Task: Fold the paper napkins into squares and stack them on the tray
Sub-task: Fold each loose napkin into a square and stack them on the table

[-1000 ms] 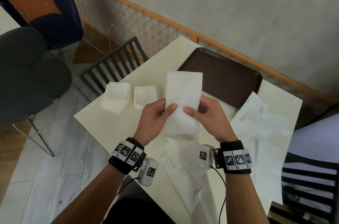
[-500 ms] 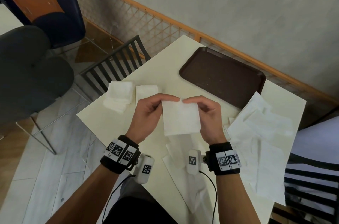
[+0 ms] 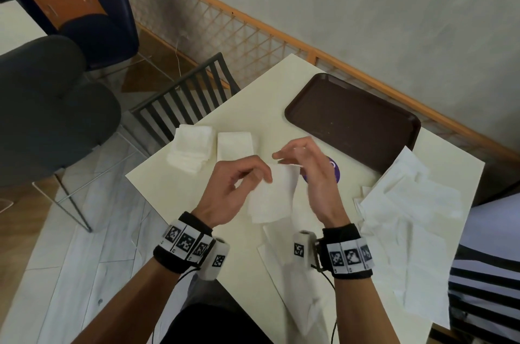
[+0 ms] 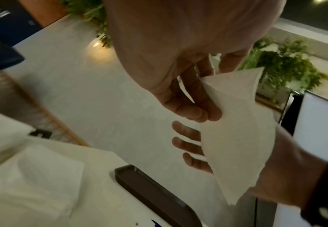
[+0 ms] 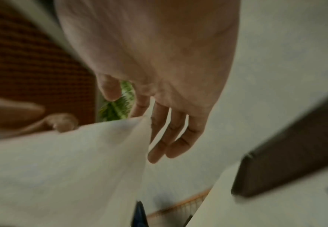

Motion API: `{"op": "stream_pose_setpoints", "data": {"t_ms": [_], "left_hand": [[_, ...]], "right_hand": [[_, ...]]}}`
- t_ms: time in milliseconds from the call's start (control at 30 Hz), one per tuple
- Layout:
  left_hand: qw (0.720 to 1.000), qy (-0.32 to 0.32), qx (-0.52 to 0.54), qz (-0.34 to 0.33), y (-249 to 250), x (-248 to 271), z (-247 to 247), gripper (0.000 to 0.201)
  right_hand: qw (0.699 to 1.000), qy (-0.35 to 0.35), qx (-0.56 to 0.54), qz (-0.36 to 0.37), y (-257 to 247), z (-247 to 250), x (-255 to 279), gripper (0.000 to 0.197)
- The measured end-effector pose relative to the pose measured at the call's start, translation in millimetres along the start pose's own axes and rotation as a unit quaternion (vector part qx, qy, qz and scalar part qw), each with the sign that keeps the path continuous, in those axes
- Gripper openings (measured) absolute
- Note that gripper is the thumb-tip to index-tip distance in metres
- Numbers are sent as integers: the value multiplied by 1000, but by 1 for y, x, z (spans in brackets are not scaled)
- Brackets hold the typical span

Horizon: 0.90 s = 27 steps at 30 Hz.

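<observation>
A white folded paper napkin (image 3: pixel 271 200) hangs above the table's near middle. My left hand (image 3: pixel 264 174) pinches its upper left part between thumb and fingers, which the left wrist view shows as the left hand (image 4: pixel 204 113) on the napkin (image 4: pixel 237 138). My right hand (image 3: pixel 281 155) is at the napkin's right edge with straight, relaxed fingers. In the right wrist view the right hand (image 5: pixel 159 138) lies beside the napkin (image 5: pixel 72 161), thumb apart. The brown tray (image 3: pixel 351 124) lies bare at the table's far side.
A folded square (image 3: pixel 235 145) and a looser pile of folded napkins (image 3: pixel 191 146) lie at the table's left. Unfolded napkins (image 3: pixel 408 217) spread on the right, more napkins (image 3: pixel 289 273) near me. A purple round sticker (image 3: pixel 333 169) sits behind my right hand. A dark slatted chair (image 3: pixel 185 101) stands beyond.
The long napkin was folded in half into a square. My right hand has let go of its top edge and now lies along its right side; the left hand keeps hold.
</observation>
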<state>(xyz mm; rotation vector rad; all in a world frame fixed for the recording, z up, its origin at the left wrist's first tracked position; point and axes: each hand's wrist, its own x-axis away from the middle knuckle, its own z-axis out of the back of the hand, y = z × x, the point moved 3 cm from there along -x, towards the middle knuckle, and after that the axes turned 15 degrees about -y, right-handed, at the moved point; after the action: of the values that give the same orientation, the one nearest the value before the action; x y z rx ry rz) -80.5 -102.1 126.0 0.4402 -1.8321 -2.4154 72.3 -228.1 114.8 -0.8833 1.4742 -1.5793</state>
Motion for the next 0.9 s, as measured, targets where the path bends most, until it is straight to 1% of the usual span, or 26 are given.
{"op": "stream_pose_setpoints", "data": {"t_ms": [33,67,100,133,167,233,333,367,433,467,500,533,567,667,733,800,833,900], "left_hand": [[999,-15,-28,-9,0,0,2,34],[998,-23,-49,-16,0,-1,3,35],[998,-21,-64,-21,0,-1,5,35],[997,-12,-73,-21,0,-1,8,35],[997,5,-74,-16,-1,1,12,38],[998,42,-54,2,-4,4,21,44],[995,91,-31,20,-11,7,34,46],[994,105,-31,30,-14,7,38,44],[988,137,-35,64,-20,4,47,34],[984,152,-45,81,-25,1,53,27],[980,161,-63,96,-30,-2,60,19],[977,162,-90,108,-36,-5,67,11],[974,157,-114,121,-43,-7,73,9],[961,149,-152,174,-75,-5,84,33],[949,159,-175,207,-92,1,82,38],[941,158,-185,233,-106,10,73,37],[941,154,-182,241,-110,15,68,36],[944,137,-171,248,-118,24,55,33]], "right_hand": [[994,-31,101,15,-6,-9,-2,29],[981,-59,185,28,-8,-17,-4,32],[967,-77,241,39,-8,-25,-7,36],[960,-82,263,50,-7,-30,-10,38],[961,-78,260,55,-3,-32,-14,39],[974,-47,216,40,6,-31,-21,41],[995,45,83,-9,23,-27,-27,37],[998,49,31,-20,27,-30,-30,32],[998,-2,-47,-38,32,-45,-34,24],[997,-25,-51,-47,36,-51,-37,26],[997,-35,-37,-57,41,-56,-41,28],[997,-28,-18,-65,46,-59,-46,27],[998,-10,-1,-70,51,-60,-54,23],[994,30,52,-94,73,-61,-85,12],[987,16,95,-128,92,-60,-105,9],[973,-28,131,-187,108,-59,-118,11],[962,-49,157,-217,113,-57,-121,14],[945,-55,220,-235,116,-47,-116,21]]}}
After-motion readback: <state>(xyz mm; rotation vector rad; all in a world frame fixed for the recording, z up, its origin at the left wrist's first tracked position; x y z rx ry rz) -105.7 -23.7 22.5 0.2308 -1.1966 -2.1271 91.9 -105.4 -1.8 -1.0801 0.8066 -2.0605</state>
